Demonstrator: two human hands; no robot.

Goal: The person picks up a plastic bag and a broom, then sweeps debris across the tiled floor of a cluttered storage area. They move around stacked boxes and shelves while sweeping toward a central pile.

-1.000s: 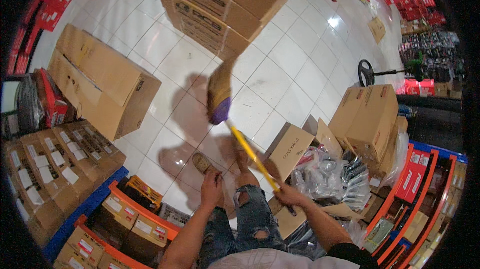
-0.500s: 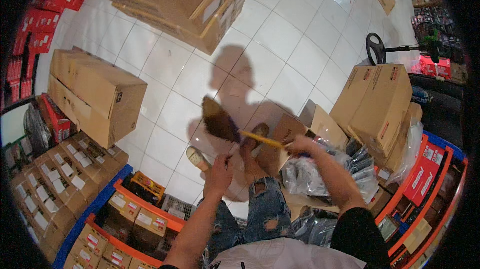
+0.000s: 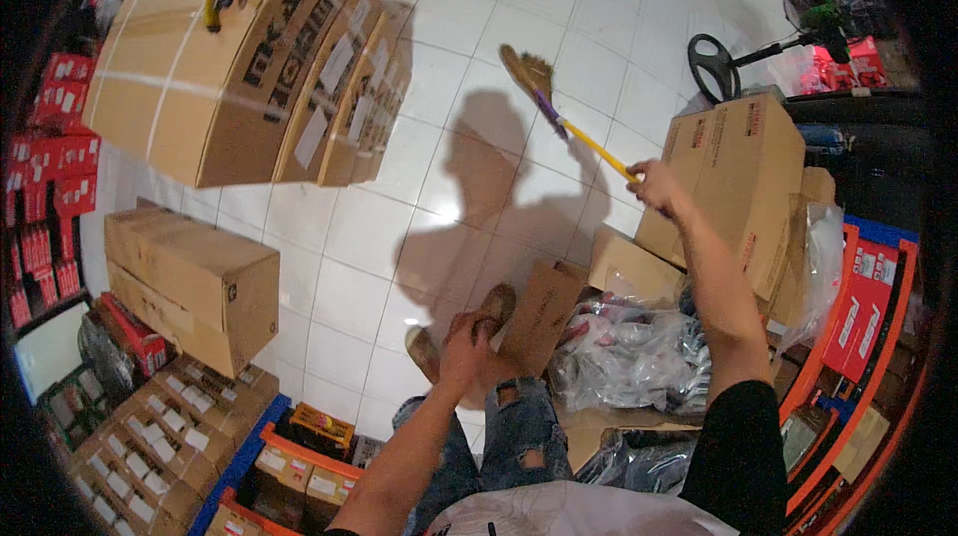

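Observation:
My right hand [image 3: 654, 187] is wrapped round the yellow handle of a broom [image 3: 599, 149], with the arm stretched forward and right. Below a purple band, its brown bristles spread out at the far end, over the white tiles beyond my shadow. My left hand [image 3: 464, 351] hangs in front of my knees with its fingers curled in. Whatever it may hold is hidden. Just past it are my two shoes [image 3: 494, 308] on the floor. A flat brown carton [image 3: 544, 316] lies to the right of my feet.
Tall stacked cartons [image 3: 269, 87] stand at the far left, pliers [image 3: 213, 2] on top. Another carton [image 3: 195, 276] sits nearer left. On the right are big cartons [image 3: 723, 177], clear plastic-wrapped goods [image 3: 634, 356] and a steering wheel [image 3: 712, 67]. Orange-edged shelves [image 3: 838, 326] flank me.
My right hand has swung the broom forward and right, so its bristles went from near my feet to farther out. My left hand moved slightly right. The view has shifted.

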